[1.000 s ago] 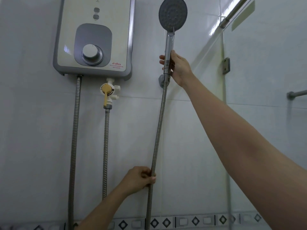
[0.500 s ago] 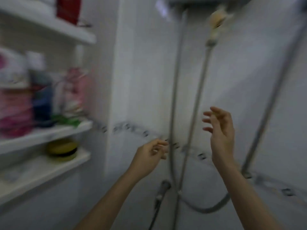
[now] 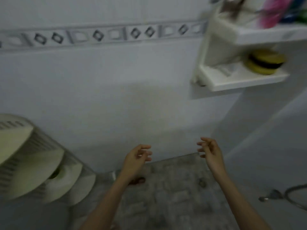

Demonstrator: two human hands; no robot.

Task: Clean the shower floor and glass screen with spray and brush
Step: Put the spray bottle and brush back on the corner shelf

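Note:
The frame is blurred by motion. My left hand (image 3: 137, 159) and my right hand (image 3: 210, 151) hover side by side above the grey mottled shower floor (image 3: 174, 196), both empty with fingers loosely spread. Neither touches anything. No spray bottle or brush shows clearly. The glass screen is out of view.
A white toilet (image 3: 33, 163) with its lid up stands at the lower left. White corner shelves (image 3: 245, 80) at the upper right hold a yellow round container (image 3: 264, 63) and pink and green items (image 3: 279, 12). A metal shower hose (image 3: 292, 195) loops at the right edge. Tiled wall (image 3: 116, 88) lies ahead.
My right hand let go of the shower head and my left let go of the hose. The view swung down and left from the water heater to the floor; both hands are now empty.

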